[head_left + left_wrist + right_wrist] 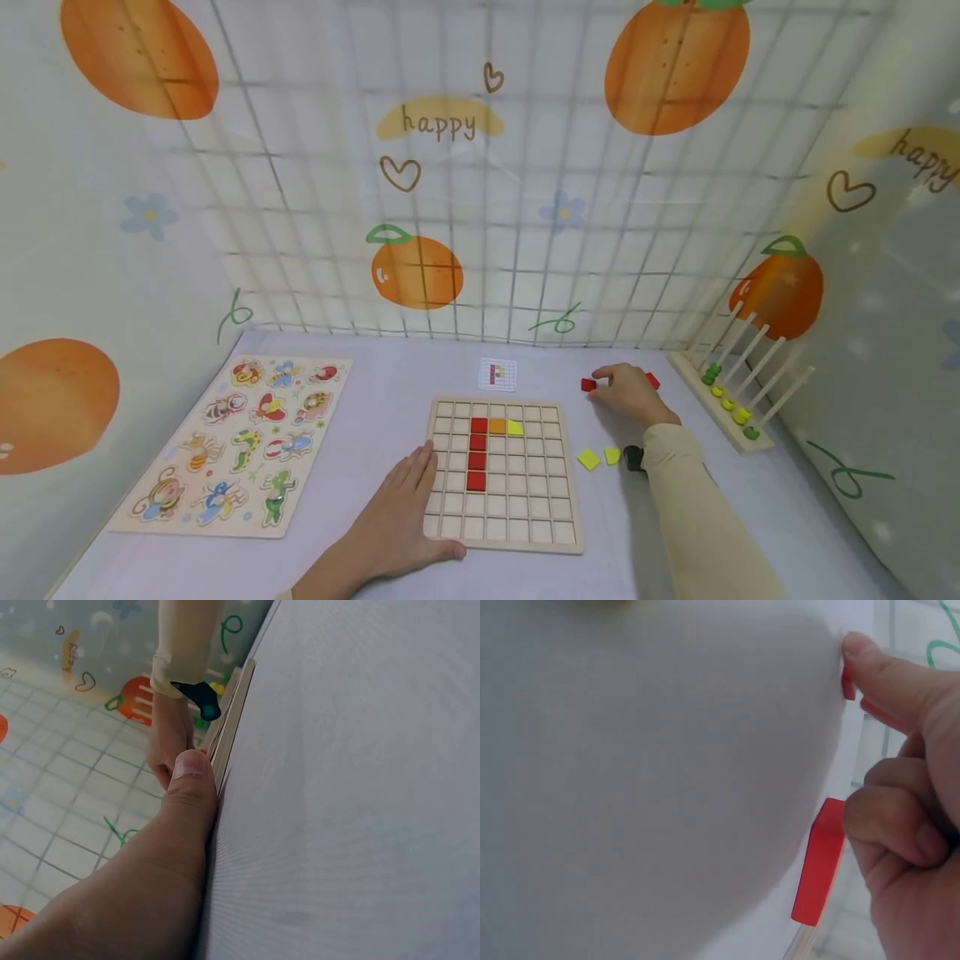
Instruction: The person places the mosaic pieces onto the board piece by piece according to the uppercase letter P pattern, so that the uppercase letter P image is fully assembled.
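A wooden grid board [504, 546] lies mid-table, with several red squares [477, 461] in a column and an orange square [497, 427] and a yellow quarter-round piece [514, 428] to their right. My left hand [401, 508] rests along the board's left edge, fingers straight, thumb at the near corner. Right of the board's far end, my right hand [628, 392] pinches a small red block [588, 385] between thumb and index finger; in the right wrist view the thumb partly hides this red block [848, 684]. Its other fingers are curled, close to another red block [819, 870].
A small pattern card [497, 375] lies beyond the board. Two yellow pieces [588, 459] sit to its right, near the right sleeve. At the left is an insect puzzle board [300, 379]; at the right, a peg stand [742, 442] with beads. Fabric walls enclose the table.
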Tool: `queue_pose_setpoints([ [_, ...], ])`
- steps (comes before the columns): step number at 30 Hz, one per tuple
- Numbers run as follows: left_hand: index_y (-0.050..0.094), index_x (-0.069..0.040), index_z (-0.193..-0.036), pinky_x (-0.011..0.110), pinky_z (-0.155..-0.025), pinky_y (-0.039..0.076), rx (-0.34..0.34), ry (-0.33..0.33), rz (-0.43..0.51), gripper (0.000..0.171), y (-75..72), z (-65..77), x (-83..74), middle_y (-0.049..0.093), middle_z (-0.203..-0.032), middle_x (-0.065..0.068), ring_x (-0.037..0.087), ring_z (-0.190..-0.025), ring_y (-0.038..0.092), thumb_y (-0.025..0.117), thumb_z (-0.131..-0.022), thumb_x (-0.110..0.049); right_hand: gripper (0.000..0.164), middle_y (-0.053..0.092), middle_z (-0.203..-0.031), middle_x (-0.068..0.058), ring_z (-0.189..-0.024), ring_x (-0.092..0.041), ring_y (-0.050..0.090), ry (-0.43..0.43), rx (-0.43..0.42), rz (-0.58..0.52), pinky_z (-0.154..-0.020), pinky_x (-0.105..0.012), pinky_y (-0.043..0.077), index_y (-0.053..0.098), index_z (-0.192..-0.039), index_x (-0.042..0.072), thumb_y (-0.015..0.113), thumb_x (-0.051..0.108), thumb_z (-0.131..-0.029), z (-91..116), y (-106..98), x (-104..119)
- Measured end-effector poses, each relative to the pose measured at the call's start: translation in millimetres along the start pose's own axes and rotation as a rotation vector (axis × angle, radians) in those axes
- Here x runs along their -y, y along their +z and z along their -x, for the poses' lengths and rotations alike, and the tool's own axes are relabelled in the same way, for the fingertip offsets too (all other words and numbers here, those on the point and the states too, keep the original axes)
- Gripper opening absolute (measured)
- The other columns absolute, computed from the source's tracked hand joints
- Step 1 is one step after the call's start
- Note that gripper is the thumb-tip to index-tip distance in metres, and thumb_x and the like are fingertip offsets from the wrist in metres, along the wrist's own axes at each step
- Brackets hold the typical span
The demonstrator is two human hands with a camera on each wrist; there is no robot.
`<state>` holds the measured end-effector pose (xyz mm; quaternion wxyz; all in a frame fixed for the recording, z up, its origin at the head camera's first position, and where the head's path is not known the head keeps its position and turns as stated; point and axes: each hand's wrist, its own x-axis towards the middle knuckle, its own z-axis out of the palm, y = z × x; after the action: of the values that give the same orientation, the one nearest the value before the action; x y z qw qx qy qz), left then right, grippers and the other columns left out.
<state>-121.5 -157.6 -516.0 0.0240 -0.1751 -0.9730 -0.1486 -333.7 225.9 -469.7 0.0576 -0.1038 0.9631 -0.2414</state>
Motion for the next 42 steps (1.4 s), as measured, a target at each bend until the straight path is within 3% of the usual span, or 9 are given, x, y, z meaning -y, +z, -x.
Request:
queue_pose_setpoints([
  [4,0.024,0.003,-0.160,0.051,-0.125,0.028,-0.003,0.013,-0.011,0.139,2.2,-0.4,-0.1,0.021,-0.169,0.019,0.034,-0.157,0.024,0.049,-0.068,-0.099,0.033,0.073,-0.119,-0.018,-0.089,-0.025,0.059,-0.006,0.010,0.027,-0.073,-0.032,0.047,0.074,-0.121,0.004,0.073,0.022,-0.093,0,2,-1],
  [9,0.023,0.002,-0.161,0.050,-0.126,0.027,-0.004,-0.001,-0.015,0.140,2.4,-0.3,-0.1,0.021,-0.170,0.018,0.034,-0.157,0.024,0.050,-0.067,-0.099,0.029,0.077,-0.093,-0.007,-0.080,-0.021,0.056,0.008,0.029,0.064,-0.068,-0.029,0.043,0.075,-0.114,0.003,0.071,0.024,-0.094,-4,3,3],
  [15,0.025,0.002,-0.160,0.050,-0.126,0.027,-0.003,-0.006,-0.007,0.139,1.9,0.5,-1.5,0.021,-0.170,0.018,0.034,-0.156,0.025,0.050,-0.068,-0.099,0.028,0.074,-0.083,-0.002,-0.078,-0.020,0.056,0.025,0.025,0.068,-0.066,-0.028,0.042,0.076,-0.110,0.004,0.071,0.025,-0.092,1,6,4],
  [18,0.025,0.002,-0.160,0.050,-0.126,0.028,0.001,-0.007,-0.004,0.139,2.5,0.3,-1.9,0.022,-0.170,0.018,0.034,-0.156,0.025,0.049,-0.067,-0.099,0.027,0.065,-0.069,0.003,-0.072,-0.019,0.051,0.026,0.021,0.043,-0.063,-0.028,0.039,0.076,-0.110,0.005,0.070,0.025,-0.092,4,6,7],
  [22,0.024,0.000,-0.161,0.050,-0.126,0.027,0.005,-0.018,-0.002,0.139,3.4,-0.2,-1.3,0.021,-0.170,0.017,0.034,-0.157,0.025,0.049,-0.067,-0.100,0.028,0.040,-0.055,0.006,-0.058,-0.015,0.039,0.032,0.016,0.000,-0.057,-0.028,0.036,0.074,-0.113,0.004,0.068,0.024,-0.094,9,3,14],
  [25,0.023,0.000,-0.161,0.050,-0.126,0.027,0.007,-0.027,-0.001,0.140,2.9,-0.2,-0.7,0.020,-0.170,0.016,0.033,-0.157,0.024,0.048,-0.067,-0.100,0.029,0.032,-0.055,0.005,-0.054,-0.014,0.032,0.035,0.010,-0.016,-0.055,-0.027,0.033,0.074,-0.115,0.004,0.068,0.024,-0.094,14,1,21],
  [32,0.024,0.001,-0.161,0.050,-0.126,0.027,0.013,-0.031,0.002,0.139,-0.4,3.2,-1.5,0.020,-0.170,0.017,0.034,-0.156,0.025,0.050,-0.067,-0.099,0.029,0.050,-0.068,0.001,-0.065,-0.015,0.045,-0.037,-0.011,-0.011,-0.058,-0.025,0.037,0.074,-0.114,0.007,0.070,0.026,-0.092,37,6,41],
  [35,0.024,0.001,-0.161,0.050,-0.126,0.027,0.012,-0.028,0.001,0.139,0.2,3.1,-2.0,0.020,-0.170,0.017,0.034,-0.156,0.025,0.050,-0.067,-0.099,0.027,0.044,-0.059,0.002,-0.058,-0.015,0.042,-0.058,-0.018,-0.030,-0.057,-0.026,0.038,0.074,-0.111,0.008,0.071,0.027,-0.092,51,8,50],
  [42,0.023,0.001,-0.161,0.049,-0.126,0.026,0.007,-0.026,-0.003,0.140,3.1,1.3,-2.3,0.018,-0.171,0.017,0.034,-0.157,0.024,0.048,-0.067,-0.100,0.020,0.055,-0.064,0.002,-0.069,-0.015,0.049,-0.078,-0.048,0.013,-0.063,-0.027,0.043,0.074,-0.107,0.013,0.073,0.027,-0.093,79,9,65],
])
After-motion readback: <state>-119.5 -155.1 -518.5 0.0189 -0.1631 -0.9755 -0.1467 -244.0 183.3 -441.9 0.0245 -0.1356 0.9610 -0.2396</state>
